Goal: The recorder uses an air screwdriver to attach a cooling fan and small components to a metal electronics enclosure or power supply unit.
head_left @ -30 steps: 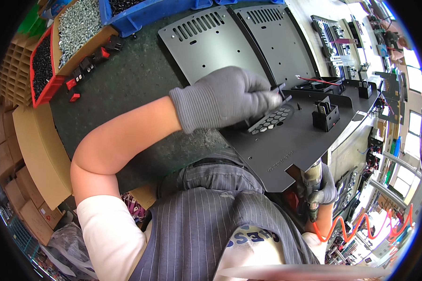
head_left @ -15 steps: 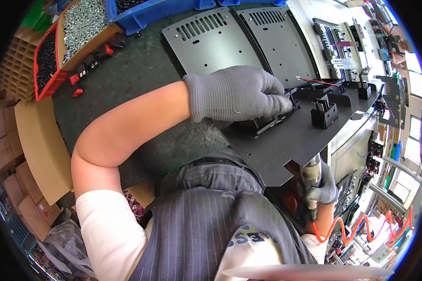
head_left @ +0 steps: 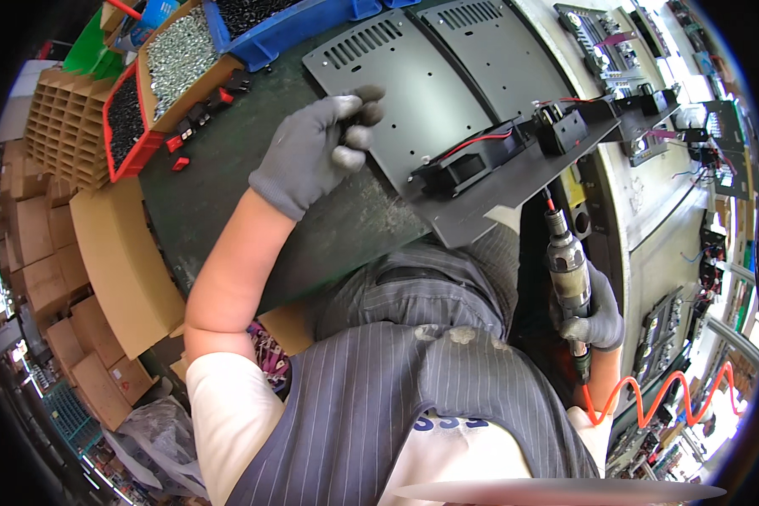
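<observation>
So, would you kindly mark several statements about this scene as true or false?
1. The grey-gloved right hand holds a silver cylindrical driver tool. True.
2. The grey-gloved left hand grips the bent black metal panel. False: the left hand is apart from the panel.
3. The coiled plastic hose running from the tool is blue. False: it is orange-red.
4. The red plastic bin holds small black pieces. True.
5. The two slotted grey metal plates lie side by side. True.
</observation>
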Available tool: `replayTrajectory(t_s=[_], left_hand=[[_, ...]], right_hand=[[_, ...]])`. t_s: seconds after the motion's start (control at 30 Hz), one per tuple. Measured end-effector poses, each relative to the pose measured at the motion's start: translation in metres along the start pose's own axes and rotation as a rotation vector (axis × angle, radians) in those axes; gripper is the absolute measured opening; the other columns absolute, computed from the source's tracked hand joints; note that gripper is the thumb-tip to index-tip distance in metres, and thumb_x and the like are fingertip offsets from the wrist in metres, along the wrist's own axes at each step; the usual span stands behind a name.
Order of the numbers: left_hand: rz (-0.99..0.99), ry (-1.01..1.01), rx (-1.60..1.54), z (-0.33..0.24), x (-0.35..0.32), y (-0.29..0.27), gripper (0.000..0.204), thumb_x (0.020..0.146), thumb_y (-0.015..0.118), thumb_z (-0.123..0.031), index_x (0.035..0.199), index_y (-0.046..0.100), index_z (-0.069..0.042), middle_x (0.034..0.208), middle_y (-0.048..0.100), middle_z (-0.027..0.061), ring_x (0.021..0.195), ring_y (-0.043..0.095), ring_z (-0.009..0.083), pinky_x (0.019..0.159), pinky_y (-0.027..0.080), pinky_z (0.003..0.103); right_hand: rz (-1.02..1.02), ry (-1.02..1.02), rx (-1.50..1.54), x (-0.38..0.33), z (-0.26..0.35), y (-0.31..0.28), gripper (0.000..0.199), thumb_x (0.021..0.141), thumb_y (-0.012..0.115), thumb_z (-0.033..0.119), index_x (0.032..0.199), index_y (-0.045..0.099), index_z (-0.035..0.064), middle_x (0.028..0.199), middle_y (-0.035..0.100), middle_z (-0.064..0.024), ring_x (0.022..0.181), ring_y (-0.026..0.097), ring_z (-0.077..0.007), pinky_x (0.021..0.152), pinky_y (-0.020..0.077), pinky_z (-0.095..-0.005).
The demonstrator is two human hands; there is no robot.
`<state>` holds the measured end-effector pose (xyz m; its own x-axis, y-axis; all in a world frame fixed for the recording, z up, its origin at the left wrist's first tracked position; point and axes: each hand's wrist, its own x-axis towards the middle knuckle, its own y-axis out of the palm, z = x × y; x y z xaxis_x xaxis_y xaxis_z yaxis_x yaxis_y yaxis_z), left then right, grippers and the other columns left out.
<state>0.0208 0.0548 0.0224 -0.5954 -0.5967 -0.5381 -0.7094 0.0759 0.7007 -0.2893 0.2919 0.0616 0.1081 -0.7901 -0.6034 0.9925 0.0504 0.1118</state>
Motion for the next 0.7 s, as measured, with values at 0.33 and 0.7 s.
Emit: replayTrajectory(t_s=[0.33, 0.7], left_hand=[[-0.088, 0.249, 0.261, 0.066, -0.051, -0.019, 0.027, 0.094, 0.048, -0.019, 0.112, 0.056, -0.001, 0.076, 0.046, -0.0029, 0.058, 0.038, 0.0036, 0.043, 0.030, 0.015], [0.135, 0.153, -0.178, 0.092, -0.068, -0.015, 0.028, 0.093, 0.052, -0.029, 0.106, 0.057, -0.005, 0.068, 0.046, -0.0028, 0.053, 0.035, 0.0041, 0.040, 0.031, 0.015]], right_hand=[[0.334, -0.157, -0.162, 0.034, -0.039, 0.056, 0.080, 0.051, 0.083, 0.032, 0.118, 0.051, 0.0008, 0.096, 0.060, -0.0069, 0.085, 0.056, -0.0162, 0.081, 0.0449, -0.0304], [0.412, -0.183, -0.079, 0.046, -0.019, 0.087, 0.077, 0.056, 0.083, 0.028, 0.120, 0.050, 0.0003, 0.096, 0.058, -0.0059, 0.086, 0.055, -0.0169, 0.082, 0.0440, -0.0298]])
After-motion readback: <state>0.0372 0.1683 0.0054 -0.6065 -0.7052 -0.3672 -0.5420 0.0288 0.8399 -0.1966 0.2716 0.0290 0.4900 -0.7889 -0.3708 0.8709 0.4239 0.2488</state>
